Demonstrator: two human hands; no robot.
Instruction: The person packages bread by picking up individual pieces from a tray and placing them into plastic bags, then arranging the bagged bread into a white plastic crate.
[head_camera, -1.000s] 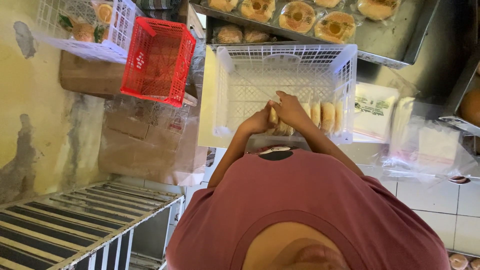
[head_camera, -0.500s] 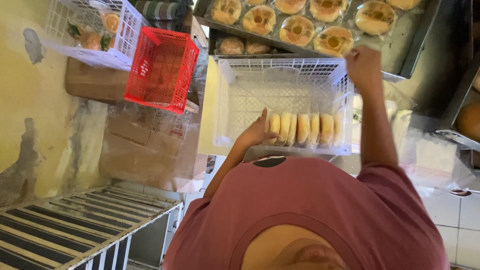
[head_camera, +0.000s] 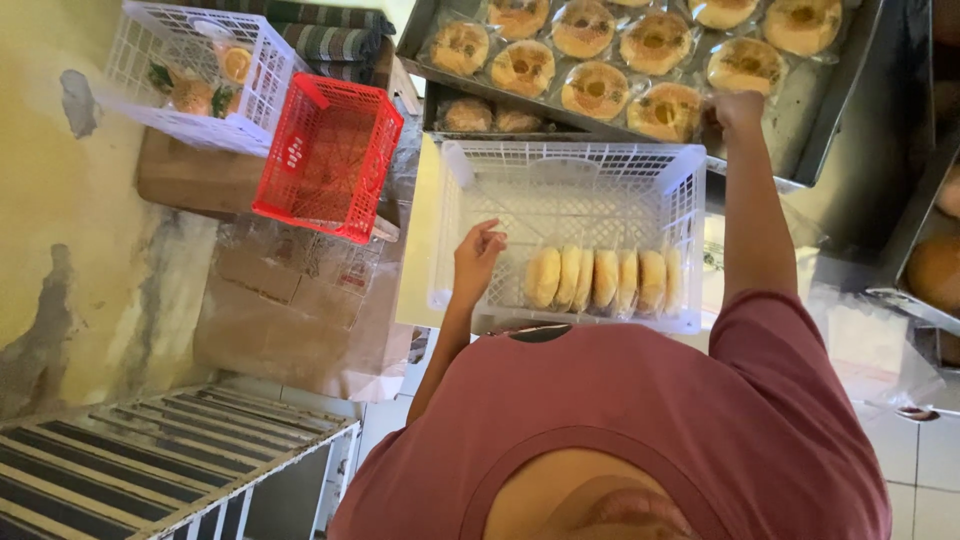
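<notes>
While my right hand (head_camera: 738, 108) closes on a wrapped bun (head_camera: 664, 110) in the metal tray (head_camera: 822, 100) beyond the white crate (head_camera: 570, 170), I see my left hand (head_camera: 478, 258) loosely open. It sits just left of the bun row (head_camera: 605, 279) in the crate.

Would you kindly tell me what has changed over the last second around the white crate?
The right hand left the row of wrapped buns in the white crate and reached up to the metal tray of wrapped pastries. The left hand let go and drew slightly leftward, fingers loose. Crate, bun row and red basket stayed put.
</notes>
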